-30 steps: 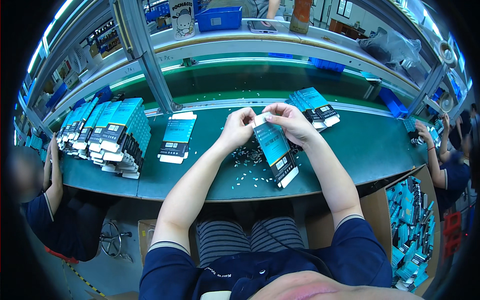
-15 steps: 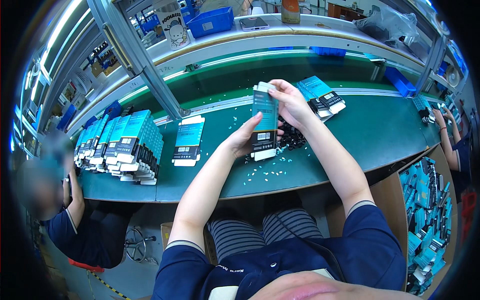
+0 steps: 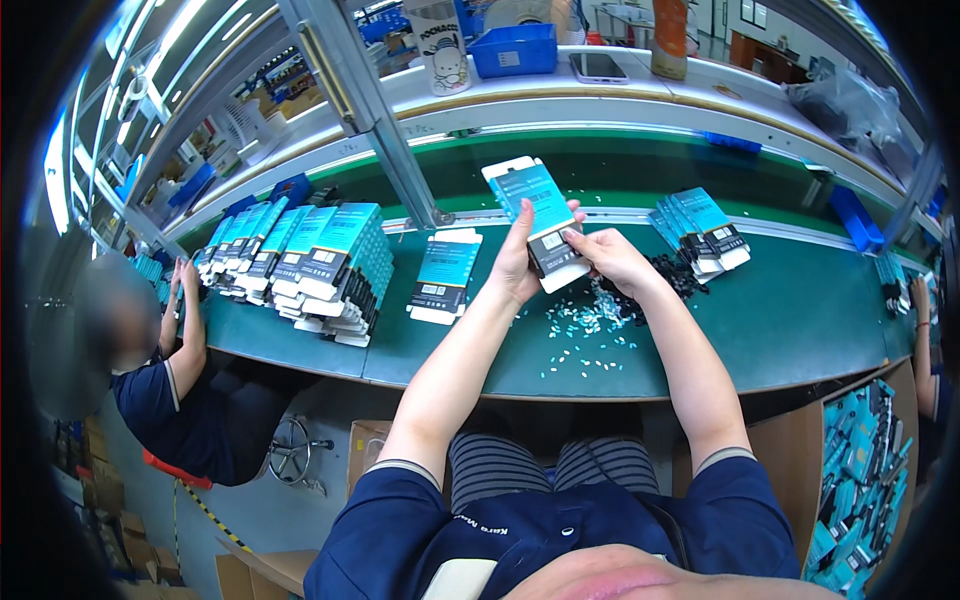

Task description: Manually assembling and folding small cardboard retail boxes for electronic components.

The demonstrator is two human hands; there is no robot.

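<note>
A flattened teal, black and white carton [image 3: 532, 197] is held slanted above the green table. My left hand [image 3: 515, 258] is closed on its left side, thumb on the face and fingertips showing past the far edge. My right hand [image 3: 615, 260] is closed at the black lower part, thumb and finger pressed to the right edge. Below the hands lie many small white and teal bits [image 3: 590, 325]. A heap of small black pieces [image 3: 682, 275] sits beside my right wrist, partly hidden by it.
To the left, one flat carton [image 3: 447, 262] lies beside tall carton stacks [image 3: 345, 235]. A smaller pile of cartons [image 3: 703, 222] is at right. A cardboard box [image 3: 800, 440] full of cartons stands lower right. Co-workers sit at both sides; a metal post [image 3: 385, 150] rises behind the table.
My right hand has gone from the carton's top end to its lower part. The carton now leans top-left, and more small bits show on the table. The whole view has shifted.
</note>
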